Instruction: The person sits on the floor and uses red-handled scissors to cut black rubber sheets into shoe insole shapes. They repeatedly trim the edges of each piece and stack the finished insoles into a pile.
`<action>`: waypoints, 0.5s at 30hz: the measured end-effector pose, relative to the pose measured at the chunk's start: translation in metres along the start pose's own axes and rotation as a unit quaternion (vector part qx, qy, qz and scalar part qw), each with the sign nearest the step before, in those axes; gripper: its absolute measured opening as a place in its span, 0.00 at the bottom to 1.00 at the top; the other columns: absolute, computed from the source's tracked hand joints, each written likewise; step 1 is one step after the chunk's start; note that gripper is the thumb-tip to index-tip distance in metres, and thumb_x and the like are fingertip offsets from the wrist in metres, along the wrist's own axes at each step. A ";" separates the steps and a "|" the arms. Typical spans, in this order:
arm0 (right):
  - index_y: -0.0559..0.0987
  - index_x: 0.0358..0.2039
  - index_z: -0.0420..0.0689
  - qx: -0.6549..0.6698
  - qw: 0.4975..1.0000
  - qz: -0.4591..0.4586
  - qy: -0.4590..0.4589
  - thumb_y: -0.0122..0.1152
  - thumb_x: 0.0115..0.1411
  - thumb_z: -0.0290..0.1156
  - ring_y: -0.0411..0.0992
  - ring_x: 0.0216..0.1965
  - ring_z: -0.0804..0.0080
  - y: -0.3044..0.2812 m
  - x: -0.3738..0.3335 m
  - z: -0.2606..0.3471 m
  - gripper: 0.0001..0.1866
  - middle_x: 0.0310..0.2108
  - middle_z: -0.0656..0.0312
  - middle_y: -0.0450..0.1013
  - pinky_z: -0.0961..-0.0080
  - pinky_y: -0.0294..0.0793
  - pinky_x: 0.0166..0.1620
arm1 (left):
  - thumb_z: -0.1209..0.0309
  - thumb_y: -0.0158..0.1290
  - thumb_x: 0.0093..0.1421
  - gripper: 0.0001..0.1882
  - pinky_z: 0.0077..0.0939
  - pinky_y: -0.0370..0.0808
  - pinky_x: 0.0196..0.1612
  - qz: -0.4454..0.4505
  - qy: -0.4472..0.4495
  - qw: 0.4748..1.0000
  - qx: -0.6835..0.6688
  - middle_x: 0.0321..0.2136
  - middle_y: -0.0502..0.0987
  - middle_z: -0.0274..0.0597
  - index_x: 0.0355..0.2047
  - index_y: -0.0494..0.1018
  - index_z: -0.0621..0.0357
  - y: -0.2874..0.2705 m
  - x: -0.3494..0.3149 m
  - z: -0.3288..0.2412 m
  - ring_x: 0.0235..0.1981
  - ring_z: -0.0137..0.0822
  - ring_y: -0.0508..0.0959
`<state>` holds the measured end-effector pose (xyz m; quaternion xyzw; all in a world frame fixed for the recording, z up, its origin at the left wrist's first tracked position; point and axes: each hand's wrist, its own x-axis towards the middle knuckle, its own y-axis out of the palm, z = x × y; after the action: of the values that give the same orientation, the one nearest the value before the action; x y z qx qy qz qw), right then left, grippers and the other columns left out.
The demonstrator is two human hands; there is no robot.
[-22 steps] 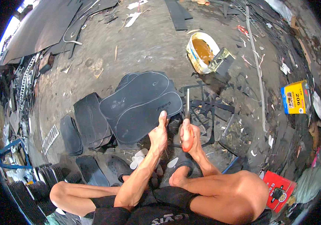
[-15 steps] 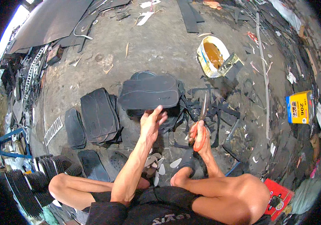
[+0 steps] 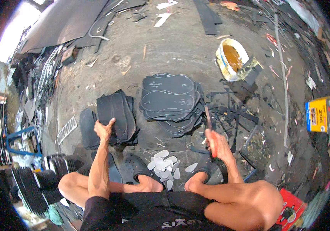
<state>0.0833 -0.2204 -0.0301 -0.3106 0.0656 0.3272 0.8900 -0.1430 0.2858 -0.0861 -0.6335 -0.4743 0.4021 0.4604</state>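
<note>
My left hand rests over the left pile of dark rubber sheets, its thumb and fingers spread. It lies between that pile and a narrower stack of dark sole-shaped pieces. My right hand is closed round the red-orange handles of scissors; their blades point away from me, beside the central stack. That central stack of dark sheets has pale sole outlines on its top sheet. Between my feet lies a heap of small pale teardrop-shaped pieces.
Dark offcut strips litter the floor right of the central stack. Farther off stands a white tub of amber-brown liquid, a flat dark scraper-like piece against its rim. A yellow and blue can lies far right. Ribbed black rolls stand at left.
My left hand has moved left from the central stack's front edge to the left pile. The scissors have swung slightly leftward in my right hand. The whole view has shifted a little.
</note>
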 end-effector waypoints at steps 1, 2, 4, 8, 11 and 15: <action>0.74 0.24 0.43 -0.008 0.998 0.062 0.017 0.40 0.70 0.67 0.73 0.22 0.72 -0.010 -0.006 0.004 0.38 0.20 0.63 0.72 0.69 0.73 0.26 | 0.38 0.74 0.38 0.63 0.50 0.69 0.63 -0.022 0.011 1.000 0.013 0.56 0.73 0.66 0.62 0.64 0.75 0.003 -0.004 -0.002 0.61 0.60 0.70; 0.74 0.24 0.42 0.032 0.989 0.111 0.092 0.40 0.69 0.69 0.73 0.21 0.72 -0.017 -0.011 0.009 0.39 0.20 0.63 0.72 0.70 0.73 0.26 | 0.40 0.74 0.39 0.62 0.49 0.68 0.63 -0.046 0.020 0.998 0.025 0.57 0.72 0.67 0.62 0.63 0.76 0.004 -0.013 -0.008 0.61 0.60 0.70; 0.75 0.24 0.42 0.127 0.942 0.219 0.219 0.40 0.66 0.73 0.73 0.20 0.72 -0.018 -0.015 0.019 0.42 0.19 0.64 0.72 0.70 0.73 0.26 | 0.44 0.73 0.44 0.58 0.48 0.67 0.65 -0.052 0.045 0.997 -0.021 0.58 0.71 0.67 0.62 0.62 0.77 0.001 0.001 0.019 0.61 0.61 0.69; 0.75 0.23 0.43 0.153 0.948 0.215 0.176 0.41 0.63 0.77 0.71 0.17 0.75 -0.017 -0.001 0.001 0.43 0.16 0.66 0.69 0.75 0.71 0.23 | 0.46 0.71 0.49 0.49 0.47 0.66 0.65 -0.059 0.054 0.997 0.013 0.57 0.72 0.66 0.58 0.68 0.76 0.013 0.005 0.023 0.61 0.59 0.69; 0.71 0.21 0.44 0.267 0.934 0.115 0.207 0.41 0.67 0.71 0.67 0.14 0.75 -0.014 0.024 -0.026 0.40 0.14 0.66 0.65 0.76 0.67 0.20 | 0.46 0.74 0.44 0.48 0.51 0.71 0.61 0.003 -0.040 0.999 0.003 0.57 0.73 0.57 0.57 0.71 0.67 0.000 -0.004 0.000 0.59 0.57 0.71; 0.72 0.23 0.45 0.278 0.928 -0.047 0.242 0.47 0.66 0.70 0.66 0.14 0.76 -0.022 0.029 -0.024 0.37 0.15 0.68 0.65 0.77 0.67 0.19 | 0.52 0.80 0.35 0.51 0.53 0.72 0.59 0.019 -0.119 0.993 0.001 0.57 0.73 0.55 0.55 0.69 0.61 -0.017 0.002 -0.022 0.59 0.57 0.72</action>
<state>0.1215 -0.2324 -0.0471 -0.1232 0.3528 0.1683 0.9122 -0.1261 0.2850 -0.0647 -0.5898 -0.5131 0.4838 0.3935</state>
